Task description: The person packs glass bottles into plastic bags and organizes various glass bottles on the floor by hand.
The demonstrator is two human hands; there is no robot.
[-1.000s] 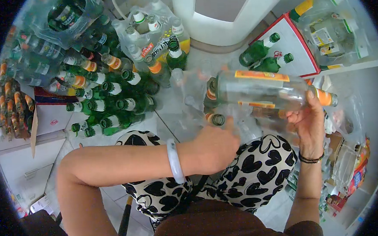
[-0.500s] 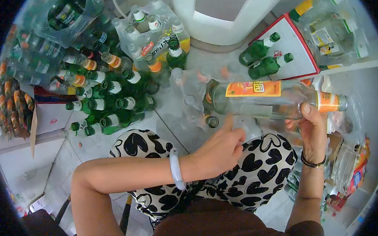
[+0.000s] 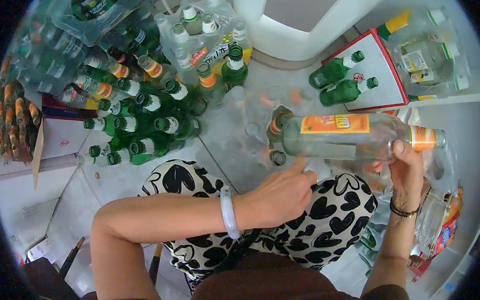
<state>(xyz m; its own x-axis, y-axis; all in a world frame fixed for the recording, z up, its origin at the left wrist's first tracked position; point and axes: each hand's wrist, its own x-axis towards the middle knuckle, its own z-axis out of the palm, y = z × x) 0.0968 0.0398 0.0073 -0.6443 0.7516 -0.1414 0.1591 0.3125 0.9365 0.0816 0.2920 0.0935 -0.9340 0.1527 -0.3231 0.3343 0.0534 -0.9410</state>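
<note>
My right hand (image 3: 405, 168) is wrapped around the shoulder of a clear glass bottle (image 3: 326, 137) with an orange label and an orange neck band. The bottle lies almost level above my right knee, its mouth toward the right. My left hand (image 3: 280, 199) is curled just below the bottle's base, index finger pointing up toward it; what the folded fingers hold, if anything, is hidden. Under and beside the bottle is a clear plastic bag (image 3: 243, 103). Close to the bottle's base, two bottle mouths, one of them a dark bottle mouth (image 3: 278, 158), show in or by the bag.
Several green bottles (image 3: 167, 102) stand on the tiled floor at left. Shrink-wrapped bottles (image 3: 204, 35) stand at the back beside a white appliance (image 3: 300, 54). Two green bottles (image 3: 338, 71) lie against a red-edged white box (image 3: 379, 66) at right. Cartons (image 3: 66, 140) stand far left.
The clear bottle has shifted slightly right and down in the view with my right hand. The surroundings have shifted a little as my head moved. My left hand keeps its curled pose.
</note>
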